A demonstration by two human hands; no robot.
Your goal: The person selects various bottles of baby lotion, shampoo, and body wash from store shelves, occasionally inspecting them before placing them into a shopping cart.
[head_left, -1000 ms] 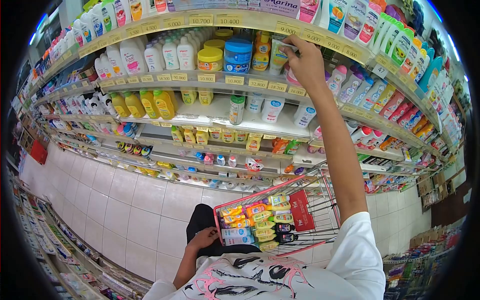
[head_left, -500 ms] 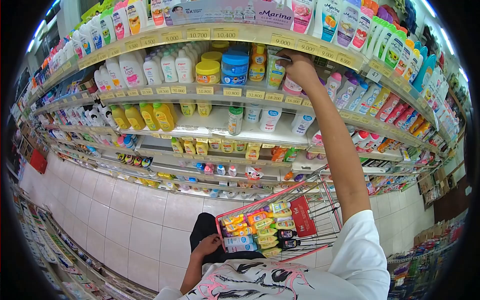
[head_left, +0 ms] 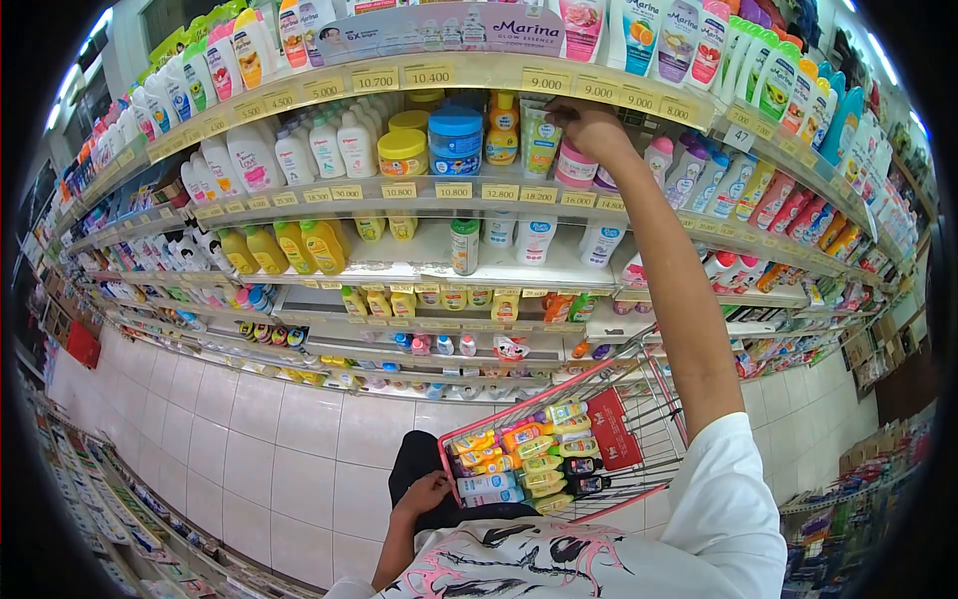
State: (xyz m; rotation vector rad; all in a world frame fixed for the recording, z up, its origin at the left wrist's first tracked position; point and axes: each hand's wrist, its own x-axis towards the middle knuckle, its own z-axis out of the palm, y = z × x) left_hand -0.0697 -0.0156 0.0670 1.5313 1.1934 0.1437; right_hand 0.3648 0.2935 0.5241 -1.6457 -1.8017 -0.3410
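Observation:
My right hand (head_left: pixel 587 128) reaches onto the upper middle shelf, its fingers bent at the top of a green tube (head_left: pixel 540 143). Whether the fingers grip the tube is unclear. Just under the hand stands a pink jar (head_left: pixel 576 165); an orange-yellow bottle (head_left: pixel 502 130) is to the tube's left. My left hand (head_left: pixel 427 492) rests at the left edge of the shopping cart (head_left: pixel 446 461), fingers curled near its rim. Yellow, orange, green and light blue bottles (head_left: pixel 489 483) lie in the cart.
Blue-lidded jars (head_left: pixel 455 140) and white bottles (head_left: pixel 355 146) stand left of my right hand. The shelf edge with price tags (head_left: pixel 552 80) runs just above it. A red panel (head_left: pixel 613 429) hangs in the cart. Tiled floor (head_left: pixel 289 439) lies left of my legs.
The view has shifted slightly, so the cart and my left hand appear a little further right. My right hand remains beside the green tube, with more of the pink jar showing below it.

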